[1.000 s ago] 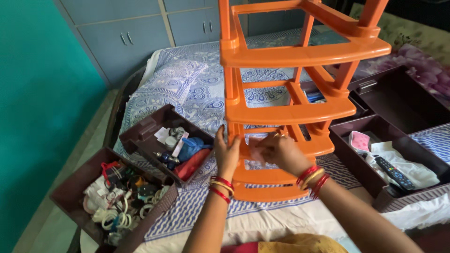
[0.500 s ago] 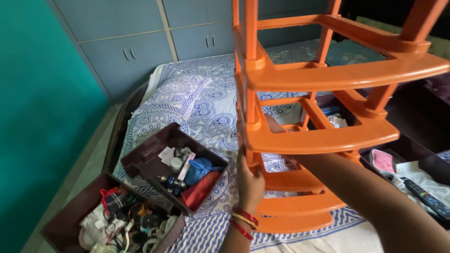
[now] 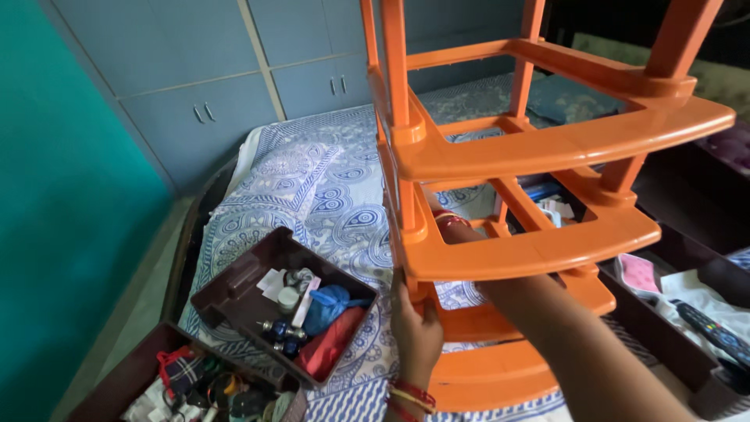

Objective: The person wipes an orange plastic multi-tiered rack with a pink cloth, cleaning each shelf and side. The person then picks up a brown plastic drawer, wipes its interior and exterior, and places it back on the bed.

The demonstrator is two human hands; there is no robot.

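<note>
Right hand (image 3: 447, 221) mostly hidden inside orange rack (image 3: 539, 148); grip unclear.

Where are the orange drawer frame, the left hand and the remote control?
orange drawer frame (image 3: 539, 246): head view, front rail of a middle shelf.
left hand (image 3: 416, 328): head view, back of the hand on the frame's front post.
remote control (image 3: 715, 332): head view, its button face.

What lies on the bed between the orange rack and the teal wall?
In the head view, a brown drawer of small items sits on the patterned bedsheet left of the orange rack; a second, fuller drawer lies nearer the teal wall.
</note>
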